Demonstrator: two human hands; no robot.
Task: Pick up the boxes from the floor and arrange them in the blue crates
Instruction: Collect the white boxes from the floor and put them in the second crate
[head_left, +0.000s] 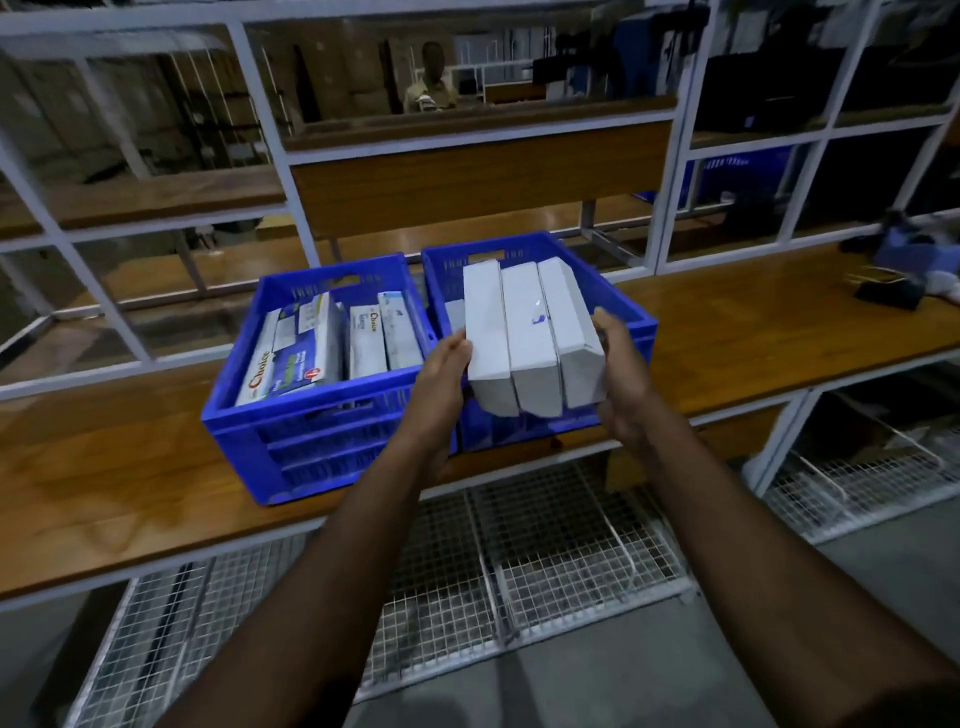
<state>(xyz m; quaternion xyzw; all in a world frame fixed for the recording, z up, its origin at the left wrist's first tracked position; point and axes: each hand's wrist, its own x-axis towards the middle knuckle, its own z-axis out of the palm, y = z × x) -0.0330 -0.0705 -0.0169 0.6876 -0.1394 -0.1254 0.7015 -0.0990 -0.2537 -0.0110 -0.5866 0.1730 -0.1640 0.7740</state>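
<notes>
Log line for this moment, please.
left hand + right hand: clamp three white boxes | over right crate | left crate: already holds boxes

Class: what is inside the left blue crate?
The left crate holds several upright printed boxes, some marked Choice. Its floor and anything beneath them is hidden.

We read the word "Choice" in red letters running along the side of a printed box (260, 375) that leans at the left end of the left blue crate (291, 431). We read "Choice" again, in smaller yellow-and-dark letters, on a white box (367, 343) standing further right in that crate. The smaller print on these boxes is too blurred for us to read.
</notes>
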